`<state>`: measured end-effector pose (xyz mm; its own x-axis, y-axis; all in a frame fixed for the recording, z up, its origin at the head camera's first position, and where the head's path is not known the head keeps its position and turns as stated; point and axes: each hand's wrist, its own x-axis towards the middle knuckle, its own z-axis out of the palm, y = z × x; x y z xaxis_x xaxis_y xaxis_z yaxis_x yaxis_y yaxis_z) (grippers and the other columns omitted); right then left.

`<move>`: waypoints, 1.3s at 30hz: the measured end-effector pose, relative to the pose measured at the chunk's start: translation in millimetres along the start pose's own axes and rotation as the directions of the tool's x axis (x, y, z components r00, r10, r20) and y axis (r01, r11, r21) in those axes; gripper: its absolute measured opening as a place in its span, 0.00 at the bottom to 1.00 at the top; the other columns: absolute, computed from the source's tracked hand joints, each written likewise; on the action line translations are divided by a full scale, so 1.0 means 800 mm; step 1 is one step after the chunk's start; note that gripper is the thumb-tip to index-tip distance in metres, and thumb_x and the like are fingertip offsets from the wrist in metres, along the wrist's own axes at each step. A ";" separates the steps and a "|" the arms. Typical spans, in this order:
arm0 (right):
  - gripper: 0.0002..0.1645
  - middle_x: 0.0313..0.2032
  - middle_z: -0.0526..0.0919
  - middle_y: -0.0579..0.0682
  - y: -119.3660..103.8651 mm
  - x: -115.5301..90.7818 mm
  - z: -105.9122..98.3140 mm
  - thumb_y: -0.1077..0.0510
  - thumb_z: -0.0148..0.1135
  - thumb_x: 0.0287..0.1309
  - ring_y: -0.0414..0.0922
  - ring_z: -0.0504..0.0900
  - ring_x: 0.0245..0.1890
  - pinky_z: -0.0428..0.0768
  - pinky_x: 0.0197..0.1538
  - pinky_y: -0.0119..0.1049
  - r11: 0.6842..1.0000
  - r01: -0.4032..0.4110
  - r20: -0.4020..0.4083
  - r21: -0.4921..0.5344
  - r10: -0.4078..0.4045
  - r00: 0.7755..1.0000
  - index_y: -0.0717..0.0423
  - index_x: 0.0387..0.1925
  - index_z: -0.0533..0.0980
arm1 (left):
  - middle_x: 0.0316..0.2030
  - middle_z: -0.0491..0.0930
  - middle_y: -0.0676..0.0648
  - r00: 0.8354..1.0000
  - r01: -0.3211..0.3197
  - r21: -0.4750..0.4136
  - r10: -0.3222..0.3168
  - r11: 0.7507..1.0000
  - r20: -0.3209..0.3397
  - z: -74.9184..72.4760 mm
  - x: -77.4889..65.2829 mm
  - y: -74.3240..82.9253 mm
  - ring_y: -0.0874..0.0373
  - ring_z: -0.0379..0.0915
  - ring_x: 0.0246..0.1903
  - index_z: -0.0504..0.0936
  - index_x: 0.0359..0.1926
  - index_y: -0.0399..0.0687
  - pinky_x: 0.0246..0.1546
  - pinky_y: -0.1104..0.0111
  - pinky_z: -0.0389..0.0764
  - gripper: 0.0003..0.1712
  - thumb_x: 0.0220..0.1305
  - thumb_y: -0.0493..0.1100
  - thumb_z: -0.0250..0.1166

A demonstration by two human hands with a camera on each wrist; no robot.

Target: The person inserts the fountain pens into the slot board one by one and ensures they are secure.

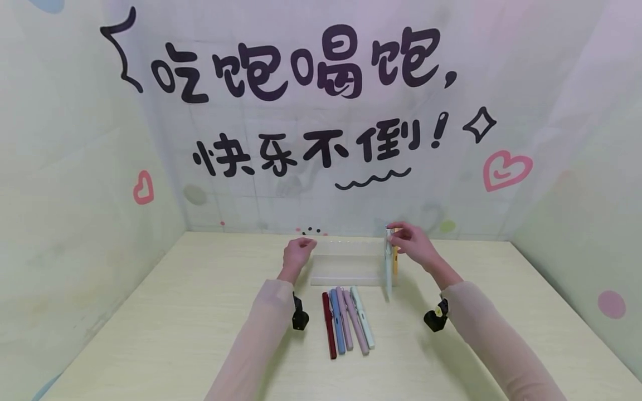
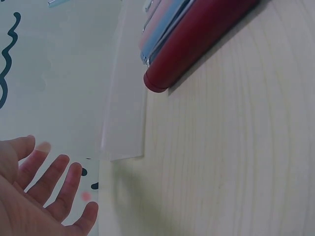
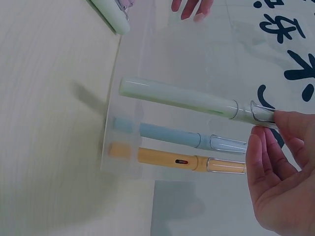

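The right hand fingers pinch the slim, glossy pale-green pen, likely light, stiff and slick, properly by its clipped end at the clear plastic rack, whose corner the left hand apparently pinches.

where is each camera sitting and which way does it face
Head: on the head, facing forward and down at the table, rack and loose pens; sleeves, left hand and right hand show.
Left wrist: on that wrist, facing the rack's end and red pen; the left hand shows.
Right wrist: on that wrist, facing the rack, held pen and orange pen; right hand and left fingers show.
Shared: both wrist views catch the rack, from opposite ends.
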<state>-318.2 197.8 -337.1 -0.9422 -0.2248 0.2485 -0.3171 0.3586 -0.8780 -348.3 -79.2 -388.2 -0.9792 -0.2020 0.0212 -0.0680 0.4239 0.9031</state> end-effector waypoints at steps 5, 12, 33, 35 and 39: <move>0.20 0.37 0.74 0.62 -0.003 0.008 -0.005 0.63 0.53 0.58 0.56 0.73 0.34 0.76 0.32 0.38 1.000 -0.001 -0.046 -0.015 0.000 0.999 0.67 0.51 0.66 | 0.42 0.76 0.43 1.000 -0.002 -0.001 0.002 1.000 0.000 0.000 -0.001 0.001 0.50 0.71 0.42 0.77 0.46 0.41 0.40 0.60 0.72 0.18 0.60 0.48 0.56; 0.19 0.39 0.74 0.62 -0.007 0.018 -0.005 0.62 0.53 0.58 0.60 0.72 0.33 0.74 0.29 0.36 0.999 -0.014 -0.143 -0.041 0.008 0.990 0.63 0.52 0.68 | 0.42 0.76 0.43 1.000 -0.012 -0.001 0.012 1.000 0.007 -0.001 -0.003 0.002 0.50 0.71 0.42 0.77 0.46 0.40 0.40 0.60 0.72 0.19 0.61 0.48 0.56; 0.15 0.36 0.77 0.59 0.013 0.022 0.012 0.63 0.56 0.56 0.57 0.74 0.27 0.76 0.29 0.43 0.990 0.069 -0.205 -0.121 -0.093 0.974 0.61 0.47 0.71 | 0.39 0.77 0.43 0.999 -0.037 0.024 0.037 0.999 0.004 -0.003 -0.008 0.005 0.51 0.72 0.38 0.78 0.45 0.40 0.36 0.61 0.72 0.18 0.61 0.48 0.56; 0.15 0.35 0.76 0.61 0.007 0.018 0.014 0.64 0.56 0.56 0.55 0.73 0.26 0.76 0.28 0.40 0.989 0.075 -0.195 -0.124 -0.098 0.976 0.62 0.46 0.71 | 0.39 0.77 0.44 0.999 -0.037 0.024 0.037 0.999 0.004 -0.003 -0.008 0.005 0.51 0.72 0.38 0.78 0.45 0.40 0.36 0.61 0.73 0.18 0.61 0.48 0.56; 0.15 0.35 0.76 0.62 0.009 0.016 0.017 0.65 0.56 0.55 0.58 0.73 0.25 0.76 0.28 0.43 0.988 0.099 -0.166 -0.121 -0.119 0.979 0.64 0.46 0.71 | 0.40 0.77 0.43 0.999 -0.038 0.026 0.038 0.999 0.000 -0.003 -0.007 0.004 0.50 0.72 0.39 0.78 0.45 0.40 0.37 0.61 0.72 0.18 0.61 0.47 0.56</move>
<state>-330.9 185.3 -345.5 -0.9027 -0.1123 0.4153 -0.4197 0.4417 -0.7929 -342.9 -78.5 -384.3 -0.9811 -0.1855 0.0556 -0.0355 0.4543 0.8901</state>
